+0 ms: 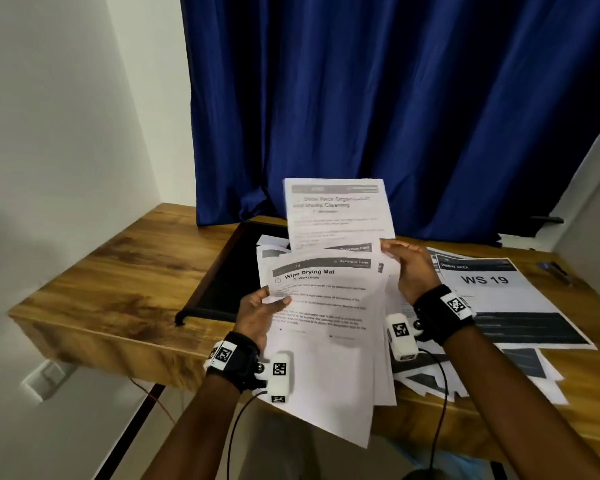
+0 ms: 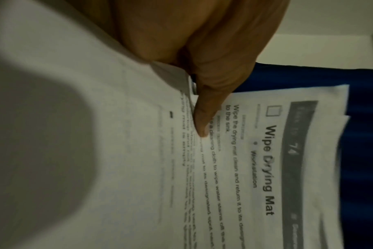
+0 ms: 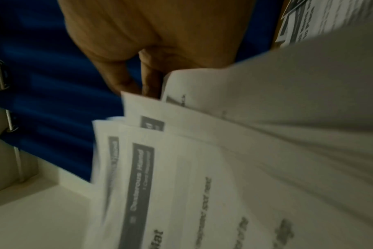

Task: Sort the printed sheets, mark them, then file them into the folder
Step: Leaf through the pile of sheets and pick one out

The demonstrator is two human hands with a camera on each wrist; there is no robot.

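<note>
I hold a fanned stack of printed sheets (image 1: 326,323) above the table's front edge. Its top page is headed "Wipe Drying Mat" (image 2: 268,168). My left hand (image 1: 260,306) grips the stack's left edge, thumb (image 2: 202,121) pressed on the top page. My right hand (image 1: 409,265) pinches the right edge of a sheet (image 1: 336,213) pulled up behind the stack; the fanned sheet corners (image 3: 160,134) show below its fingers (image 3: 151,80). The black folder (image 1: 229,271) lies open on the table behind the stack, with a few white papers in it.
A spread of dark-banded sheets, the top one reading "WS 19" (image 1: 485,282), covers the wooden table (image 1: 118,271) at the right. A pen (image 1: 558,271) lies at the far right. A blue curtain (image 1: 395,98) hangs behind; a white wall (image 1: 66,133) stands left.
</note>
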